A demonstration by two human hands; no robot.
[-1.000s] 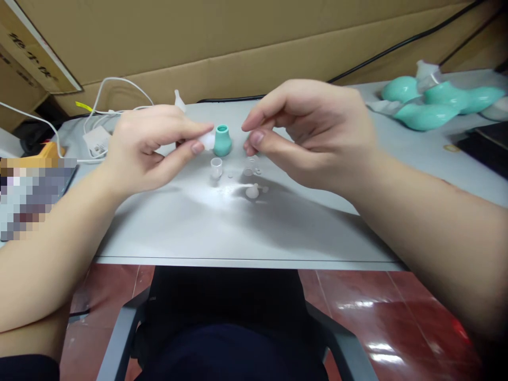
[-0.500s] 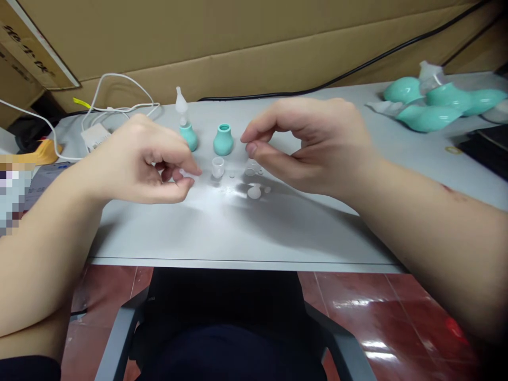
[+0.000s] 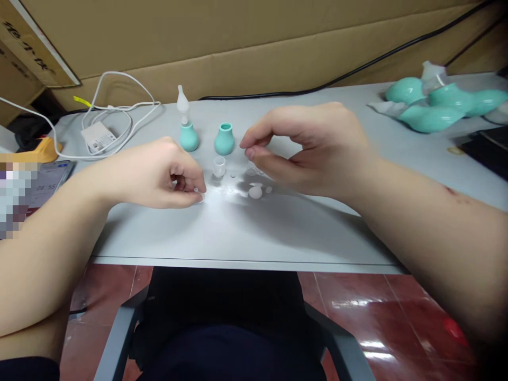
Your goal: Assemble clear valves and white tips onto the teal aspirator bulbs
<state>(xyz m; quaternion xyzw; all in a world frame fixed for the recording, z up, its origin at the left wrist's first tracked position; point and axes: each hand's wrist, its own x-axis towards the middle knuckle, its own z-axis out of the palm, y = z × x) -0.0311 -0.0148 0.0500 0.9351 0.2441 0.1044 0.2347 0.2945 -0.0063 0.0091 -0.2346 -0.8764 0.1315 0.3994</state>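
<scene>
My left hand is low over the desk, thumb and forefinger closed on a small translucent piece that mostly hides between the fingertips. My right hand hovers with thumb and forefinger pinched together; whatever may be between them does not show. Beside its fingertips stands an open-topped teal rubber bulb. In front of the bulb is a small clear cup. A white oval piece and a small clear disc lie on the desk. Another teal bulb carries a translucent nozzle.
Several glossy teal bulbs with clear tips lie at the back right. A white cable and white box are at the back left, near a phone. A black cable runs along the cardboard wall.
My left hand has moved down and slightly right, closer to the desk surface, with the small piece at its fingertips. My right hand has stayed nearly in place.
</scene>
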